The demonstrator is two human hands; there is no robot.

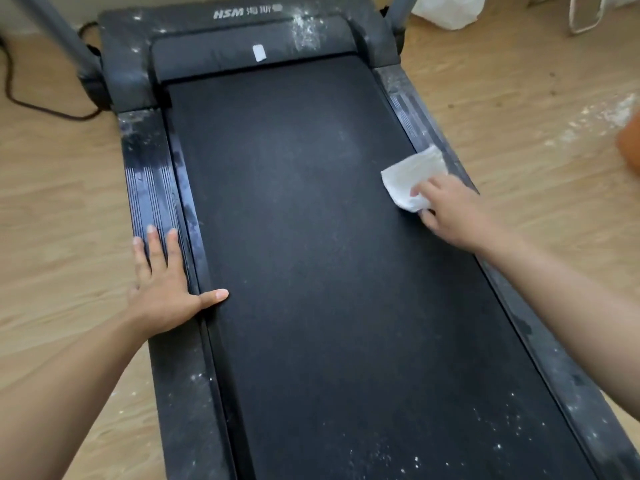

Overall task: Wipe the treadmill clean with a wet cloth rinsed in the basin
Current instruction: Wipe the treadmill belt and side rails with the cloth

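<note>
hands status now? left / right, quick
Left hand: open, flat on the treadmill's left side rail, holding nothing.
Right hand: pressing the white cloth onto the belt's right edge, fingers on top of it.

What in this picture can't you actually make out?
- Orange object, head view: blurred, cut by the right edge.
- Grey treadmill uprights: tops cut by the top edge.
- White cloth: near corner hidden under the right hand.
- Basin: not in view.
</note>
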